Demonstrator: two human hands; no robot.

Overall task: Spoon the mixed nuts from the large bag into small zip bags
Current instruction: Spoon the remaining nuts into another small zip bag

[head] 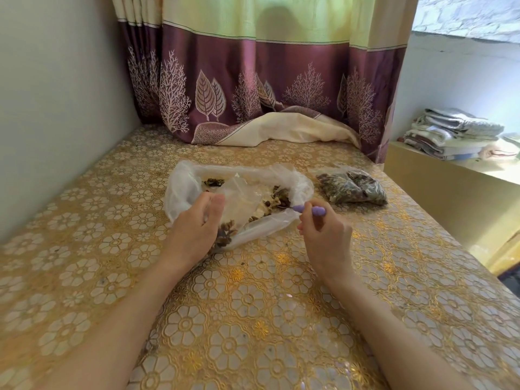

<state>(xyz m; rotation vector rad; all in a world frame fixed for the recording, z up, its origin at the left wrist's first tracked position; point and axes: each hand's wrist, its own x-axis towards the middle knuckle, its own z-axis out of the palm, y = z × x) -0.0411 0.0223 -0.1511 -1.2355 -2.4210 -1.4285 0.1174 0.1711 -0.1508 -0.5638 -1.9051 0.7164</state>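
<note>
Purple spoon (pixel 311 210) x1 in right hand (pixel 326 237), 1 large bag (pixel 183 190), 1 small zip bag (pixel 239 204) in left hand (pixel 197 229)

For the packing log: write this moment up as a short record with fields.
left hand: left hand holds a small bag open, a few nuts in it
right hand: right hand grips a purple spoon, bowl end inside the large bag
large bag: open on the table, nuts left inside
filled bags: filled bags lie right of the large bag
background: curtain, folded cloths on a shelf
</note>
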